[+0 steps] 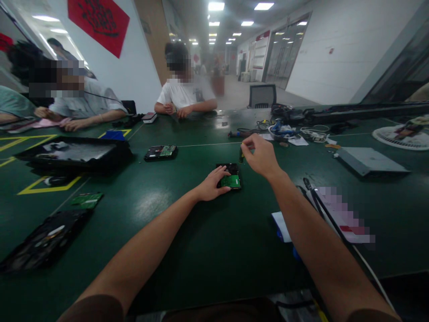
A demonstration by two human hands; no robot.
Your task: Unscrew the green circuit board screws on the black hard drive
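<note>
Hard drive: lying flat on the green tabletop [194, 255], right out in front of the person. The hard drive [232, 181] had its green circuit board facing up.
Left hand: the left hand [211, 185] was resting on the drive's left side, fingers spread over it and thumb down by the near edge. Not clenched, more like steadying it, I'd say.
Right hand: the right hand [262, 154] was up by the drive's far right corner, fingertips pinched around what looked like a small screwdriver [241, 154], pretty much upright. Couldn't make out the tip.
Step in hand: looked like driver work at the board, tbh, one hand bracing and the other on the tool. Couldn't tell if the tip was touching anything.
Next move: driver work there called for a firm left hand, the tip squarely seated and light, straight pressure so it didn't skate across the board.
Off to the left: a second drive [161, 153] was sitting well apart.
</note>
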